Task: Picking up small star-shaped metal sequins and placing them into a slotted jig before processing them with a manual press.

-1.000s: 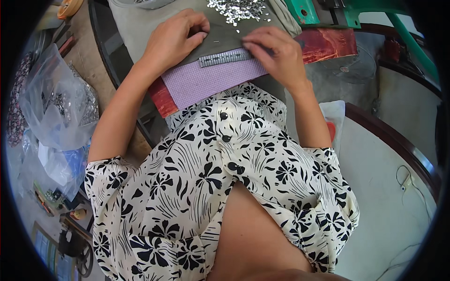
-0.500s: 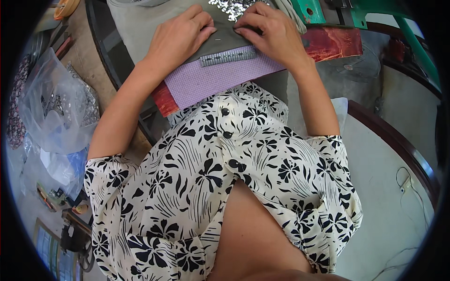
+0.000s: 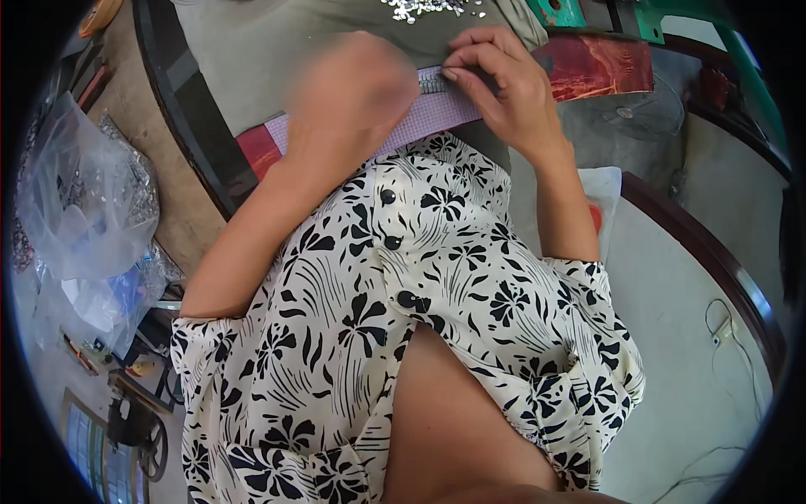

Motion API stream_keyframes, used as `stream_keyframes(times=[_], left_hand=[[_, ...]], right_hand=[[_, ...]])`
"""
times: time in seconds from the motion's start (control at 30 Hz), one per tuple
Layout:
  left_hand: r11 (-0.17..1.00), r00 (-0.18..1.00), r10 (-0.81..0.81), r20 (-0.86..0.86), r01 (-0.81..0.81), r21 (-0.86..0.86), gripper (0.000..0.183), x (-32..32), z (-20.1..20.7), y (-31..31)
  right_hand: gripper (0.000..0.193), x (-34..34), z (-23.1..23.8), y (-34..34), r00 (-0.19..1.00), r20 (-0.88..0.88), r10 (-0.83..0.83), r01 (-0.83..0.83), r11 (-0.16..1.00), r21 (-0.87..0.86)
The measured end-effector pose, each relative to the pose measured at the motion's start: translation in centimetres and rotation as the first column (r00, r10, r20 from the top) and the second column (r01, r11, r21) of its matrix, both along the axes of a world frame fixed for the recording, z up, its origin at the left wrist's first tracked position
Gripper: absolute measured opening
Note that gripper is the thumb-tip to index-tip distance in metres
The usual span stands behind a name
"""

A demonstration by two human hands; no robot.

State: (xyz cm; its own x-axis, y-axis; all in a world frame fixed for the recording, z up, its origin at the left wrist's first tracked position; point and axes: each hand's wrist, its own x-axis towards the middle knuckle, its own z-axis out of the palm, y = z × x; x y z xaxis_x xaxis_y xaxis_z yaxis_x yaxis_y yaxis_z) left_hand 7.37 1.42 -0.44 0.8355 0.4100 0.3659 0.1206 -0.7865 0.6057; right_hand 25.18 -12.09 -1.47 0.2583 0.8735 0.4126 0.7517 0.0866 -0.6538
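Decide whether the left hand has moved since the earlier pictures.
Yes: judged against the purple mat, the left hand has moved rightward and down the picture.

no legible lettering anywhere in view, no label, brand, number or sign that can be read on any surface

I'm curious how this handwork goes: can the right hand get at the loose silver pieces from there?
Probably yes: the silver pieces lie just beyond the right hand, and only olive cloth shows between them.
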Motion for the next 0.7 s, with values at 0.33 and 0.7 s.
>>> stream_keyframes(times=[0.33, 0.7], left_hand=[[0.981, 1.000, -0.022, -0.016, 0.024, 0.194, 0.013, 1.4, -1.0, -0.9], [0.983, 0.999, 0.020, -0.048, -0.011, 0.183, 0.013, 1.1, -1.2, -1.6]], right_hand=[[0.013, -0.7, -0.5, -0.2, 0.993, 0.121, 0.007, -0.010, 1.000, 0.028], [0.014, -1.0, -0.7, -0.7, 0.992, 0.121, -0.024, 0.022, 1.000, 0.011]])
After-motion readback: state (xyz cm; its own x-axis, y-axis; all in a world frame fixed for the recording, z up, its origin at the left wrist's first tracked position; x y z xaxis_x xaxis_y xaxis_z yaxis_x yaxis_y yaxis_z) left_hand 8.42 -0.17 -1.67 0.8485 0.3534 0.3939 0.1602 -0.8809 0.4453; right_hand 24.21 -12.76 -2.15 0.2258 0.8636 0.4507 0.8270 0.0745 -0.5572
